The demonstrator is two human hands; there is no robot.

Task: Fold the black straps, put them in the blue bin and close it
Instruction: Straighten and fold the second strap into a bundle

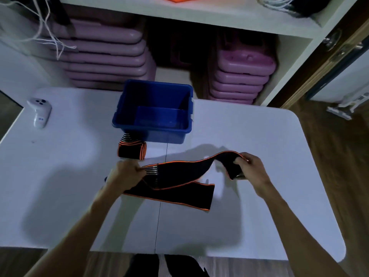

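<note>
On the white table (249, 136) a long black strap (179, 174) with orange edging lies stretched between both hands, partly doubled over itself: its lower layer rests flat on the tabletop, running out to a square-cut end at the right, while the upper layer rises off the surface and arches toward the right. The left hand (125, 173) pinches the strap at its left end, fingers curled round the spot where a row of silvery stripes crosses the fabric. The right hand (249, 166) grips the other, raised end, fingers and thumb closed round it — the tip of the strap hangs down just below that grasp, clear of the table. Behind the left hand, apart from it, a second strap (131, 149) sits already rolled into a compact bundle, with the same orange edges and silvery stripes showing at its top; it lies just in front of the blue bin (119, 116), touching or nearly touching the bin's near-left corner — which of the two I cannot tell. The bin stands open toward the far middle of the table, its inside showing only blue floor and walls. Well off to the left a white handheld controller (41, 111) lies on the tabletop. Beyond the table's far edge, stacks of purple plastic steps (111, 60) fill a white shelf unit (219, 19).
</note>
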